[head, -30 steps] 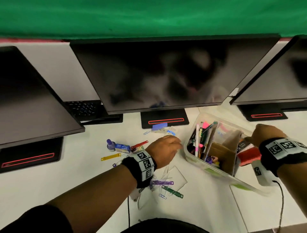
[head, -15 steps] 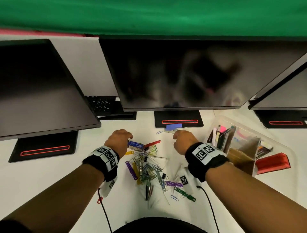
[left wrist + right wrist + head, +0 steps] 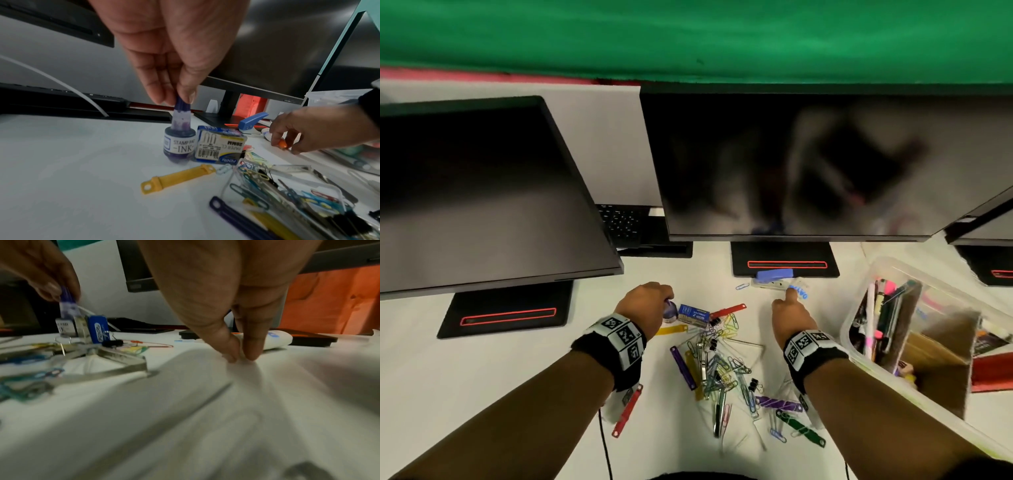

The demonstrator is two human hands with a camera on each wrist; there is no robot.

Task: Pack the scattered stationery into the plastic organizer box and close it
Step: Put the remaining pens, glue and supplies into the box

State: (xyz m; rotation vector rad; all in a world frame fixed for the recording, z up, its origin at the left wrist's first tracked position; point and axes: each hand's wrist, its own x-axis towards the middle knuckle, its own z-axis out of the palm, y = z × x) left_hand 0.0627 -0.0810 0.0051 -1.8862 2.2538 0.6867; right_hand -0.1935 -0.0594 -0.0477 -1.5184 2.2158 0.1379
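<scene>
My left hand point(image 3: 174, 99) pinches the purple cap of the stamp pad ink bottle point(image 3: 179, 142), which stands upright on the white desk beside a blue paper clip box point(image 3: 220, 146). Further right, my right hand point(image 3: 285, 146) pinches the orange cap of a white glue tube point(image 3: 277, 339) lying on the desk. In the head view the left hand point(image 3: 654, 298) and right hand point(image 3: 789, 301) flank a pile of coloured paper clips and file fasteners point(image 3: 715, 363). The clear organizer box point(image 3: 854, 346) stands open at the right, holding pens and a cardboard divider.
A blue hole punch point(image 3: 774, 275) lies by the middle monitor's base point(image 3: 784, 253). Three dark monitors hang low over the back of the desk. A red item point(image 3: 993, 373) lies against the box's near side. A red fastener point(image 3: 626, 411) lies under my left wrist.
My right hand left the organizer box and came left to the glue tube. My left hand moved left from the tube to the ink bottle and took hold of its cap.
</scene>
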